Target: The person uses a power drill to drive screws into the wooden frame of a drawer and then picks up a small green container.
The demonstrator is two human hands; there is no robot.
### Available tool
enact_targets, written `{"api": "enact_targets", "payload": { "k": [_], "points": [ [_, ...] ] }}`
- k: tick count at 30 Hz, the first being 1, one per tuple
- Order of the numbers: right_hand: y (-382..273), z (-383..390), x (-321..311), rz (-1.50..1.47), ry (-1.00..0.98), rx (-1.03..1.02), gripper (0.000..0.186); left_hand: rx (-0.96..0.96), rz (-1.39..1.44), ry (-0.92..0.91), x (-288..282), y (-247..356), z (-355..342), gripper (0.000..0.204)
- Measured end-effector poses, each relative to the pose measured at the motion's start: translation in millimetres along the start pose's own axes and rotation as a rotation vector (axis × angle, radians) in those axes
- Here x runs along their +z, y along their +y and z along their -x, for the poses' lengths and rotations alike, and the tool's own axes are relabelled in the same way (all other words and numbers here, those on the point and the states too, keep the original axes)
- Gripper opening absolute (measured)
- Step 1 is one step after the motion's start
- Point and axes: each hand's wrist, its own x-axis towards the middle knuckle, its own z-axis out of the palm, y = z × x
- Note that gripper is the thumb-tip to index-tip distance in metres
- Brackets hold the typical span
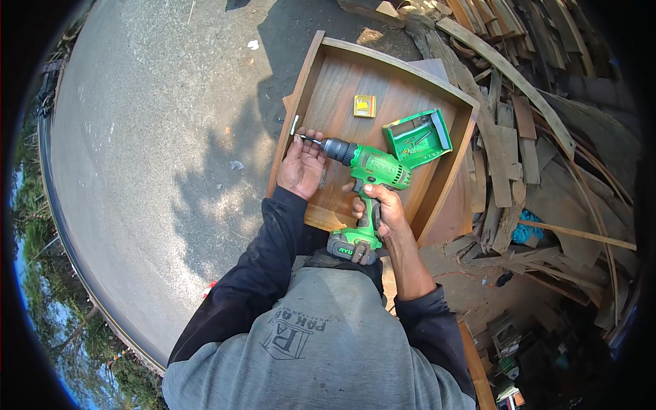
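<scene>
Over the wooden drawer (400, 64), the right hand (388, 208) grasps the green drill (378, 168); the left hand (303, 166) meets its bit (312, 141), pinching or not, I cannot tell. Probably the bit is being aligned; next calls for steady, straight pressure.

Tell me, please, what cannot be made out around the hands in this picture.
In the head view:
Tip of the drill bit, at the left hand: too small.
Palm of the right hand: behind the drill.
Near side of the drawer: partly behind the drill.
Loose pieces in the green box: too small to count.
</scene>
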Motion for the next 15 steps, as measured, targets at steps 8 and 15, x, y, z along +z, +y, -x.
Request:
{"api": "enact_targets", "payload": {
  "k": [8,15],
  "points": [
    [0.1,-6.9,-1.8,0.049,-0.006,0.037,0.046,0.008,0.032,-0.043,-2.3,0.0,-0.4,0.023],
    [-1.7,-9.0,4.8,0.086,0.0,0.011,0.048,0.036,0.041,-0.042,-2.6,1.1,-0.8,0.025]
  ]
}}
